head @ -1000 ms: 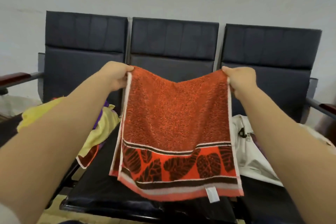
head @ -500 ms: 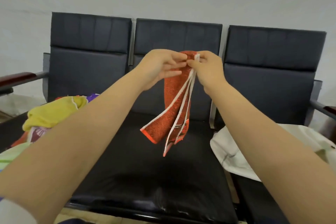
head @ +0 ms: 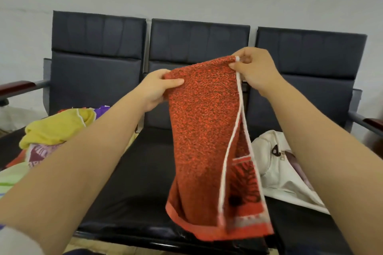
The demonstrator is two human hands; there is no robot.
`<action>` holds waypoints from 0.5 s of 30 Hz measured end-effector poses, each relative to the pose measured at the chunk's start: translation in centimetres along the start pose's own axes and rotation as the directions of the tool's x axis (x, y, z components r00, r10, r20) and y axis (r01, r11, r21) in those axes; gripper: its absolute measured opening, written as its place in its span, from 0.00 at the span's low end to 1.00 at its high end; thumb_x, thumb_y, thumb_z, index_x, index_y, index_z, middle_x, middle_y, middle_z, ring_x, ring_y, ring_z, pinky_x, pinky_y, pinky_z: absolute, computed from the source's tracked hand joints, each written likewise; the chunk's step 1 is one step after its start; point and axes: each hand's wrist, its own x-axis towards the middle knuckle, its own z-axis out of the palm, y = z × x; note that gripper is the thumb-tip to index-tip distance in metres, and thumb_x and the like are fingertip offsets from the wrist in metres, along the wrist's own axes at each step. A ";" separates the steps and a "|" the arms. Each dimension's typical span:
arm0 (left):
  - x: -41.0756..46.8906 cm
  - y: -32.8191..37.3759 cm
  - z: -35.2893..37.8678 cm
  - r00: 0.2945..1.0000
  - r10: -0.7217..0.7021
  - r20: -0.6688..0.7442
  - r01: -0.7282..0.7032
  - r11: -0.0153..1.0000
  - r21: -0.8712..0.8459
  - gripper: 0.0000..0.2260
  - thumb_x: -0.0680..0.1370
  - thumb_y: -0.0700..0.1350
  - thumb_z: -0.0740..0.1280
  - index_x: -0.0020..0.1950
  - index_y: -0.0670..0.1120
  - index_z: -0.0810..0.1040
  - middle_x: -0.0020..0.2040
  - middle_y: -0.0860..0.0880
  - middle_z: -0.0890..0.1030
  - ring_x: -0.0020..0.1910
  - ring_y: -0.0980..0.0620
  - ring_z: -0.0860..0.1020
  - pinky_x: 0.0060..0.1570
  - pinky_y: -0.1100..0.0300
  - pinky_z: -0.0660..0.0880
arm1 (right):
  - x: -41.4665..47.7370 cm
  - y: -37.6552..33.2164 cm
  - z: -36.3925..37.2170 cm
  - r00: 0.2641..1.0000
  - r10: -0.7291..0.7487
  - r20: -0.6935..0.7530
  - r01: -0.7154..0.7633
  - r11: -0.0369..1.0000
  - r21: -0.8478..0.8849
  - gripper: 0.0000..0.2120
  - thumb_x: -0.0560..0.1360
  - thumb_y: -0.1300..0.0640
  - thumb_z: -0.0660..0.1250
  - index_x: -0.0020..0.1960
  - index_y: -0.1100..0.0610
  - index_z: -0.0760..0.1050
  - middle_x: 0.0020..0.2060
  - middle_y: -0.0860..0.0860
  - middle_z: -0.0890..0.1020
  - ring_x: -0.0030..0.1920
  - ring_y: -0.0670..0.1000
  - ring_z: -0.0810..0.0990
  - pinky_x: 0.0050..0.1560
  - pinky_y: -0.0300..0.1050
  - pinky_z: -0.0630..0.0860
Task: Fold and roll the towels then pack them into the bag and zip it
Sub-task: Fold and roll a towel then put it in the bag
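An orange-red towel point(head: 203, 130) with white edging hangs folded in half in the air above the middle seat. My left hand point(head: 159, 87) pinches its folded top corner on the left. My right hand point(head: 252, 70) pinches the two white-edged corners together at the top right, slightly higher. A white bag point(head: 275, 163) with a zip pull lies on the right seat, partly hidden behind the towel and my right forearm. A heap of other towels point(head: 58, 128), yellow on top, lies on the left seat.
Three dark padded seats in a row stand against a pale wall; the middle seat point(head: 141, 188) lies under the hanging towel. Wooden-capped armrests point(head: 16, 87) stick out at both ends.
The towel was held spread wide, then my hands met and brought its two sides together. Now my hands have moved apart again, holding the halved towel by its top edge.
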 end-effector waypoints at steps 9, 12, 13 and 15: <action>-0.2 1.6 -0.8 0.966 0.240 -0.093 -0.234 0.970 0.072 0.04 0.78 0.39 0.66 0.52 0.43 0.76 0.44 0.49 0.80 0.41 0.56 0.79 0.43 0.61 0.76 | -1.0 1.3 -1.2 0.979 0.069 0.189 -0.145 0.895 0.421 0.08 0.78 0.66 0.64 0.55 0.61 0.79 0.48 0.54 0.84 0.50 0.53 0.83 0.53 0.49 0.80; -1.3 2.4 -0.9 0.980 0.158 0.120 -0.143 0.982 -0.121 0.05 0.81 0.43 0.59 0.53 0.45 0.74 0.43 0.50 0.78 0.38 0.56 0.77 0.38 0.61 0.77 | -2.1 1.0 -2.7 0.898 -0.073 0.434 -0.210 0.794 0.570 0.15 0.79 0.63 0.61 0.64 0.66 0.73 0.50 0.55 0.82 0.51 0.53 0.81 0.54 0.49 0.79; -1.3 2.8 -0.6 0.987 0.133 0.093 -0.135 0.991 0.021 0.04 0.82 0.43 0.59 0.52 0.46 0.73 0.41 0.51 0.77 0.36 0.56 0.76 0.36 0.60 0.75 | -2.1 0.8 -2.9 0.883 -0.087 0.461 -0.232 0.773 0.590 0.17 0.78 0.62 0.61 0.66 0.68 0.71 0.51 0.56 0.81 0.51 0.53 0.81 0.55 0.50 0.79; -0.6 3.3 -0.3 0.990 0.140 0.000 -0.118 0.836 0.535 0.04 0.81 0.45 0.61 0.48 0.46 0.72 0.37 0.51 0.73 0.33 0.53 0.72 0.32 0.60 0.70 | -1.7 0.6 -2.8 0.882 -0.007 0.471 -0.275 0.804 0.527 0.17 0.78 0.62 0.62 0.65 0.68 0.72 0.50 0.57 0.80 0.49 0.53 0.80 0.56 0.50 0.77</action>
